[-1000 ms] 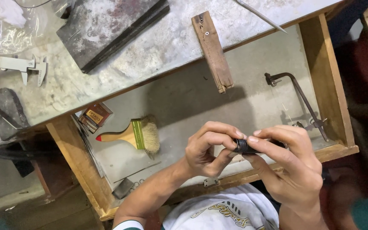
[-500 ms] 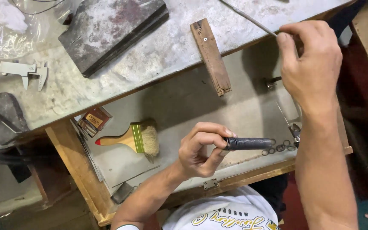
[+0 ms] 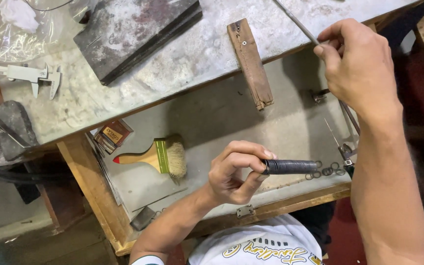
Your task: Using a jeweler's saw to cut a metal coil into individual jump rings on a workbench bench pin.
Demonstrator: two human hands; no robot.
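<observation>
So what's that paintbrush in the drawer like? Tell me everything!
The brush lies flat on the grey drawer floor, handle pointing left, bristles right. It has a pale wooden handle with a red tip, a green band in the middle, and short, bushy tan bristles. No hand touches it; the left hand is just to its right.

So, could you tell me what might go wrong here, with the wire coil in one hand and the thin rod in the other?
1. The dark coiled wire is pinched at one end only by the left hand; it may tip or slip into the wooden drawer.
2. The small loose wire rings lie right under the coil's free end; a bump could scatter them.
3. The right hand grips the thin metal rod at one end, so its far end could swing.
</observation>
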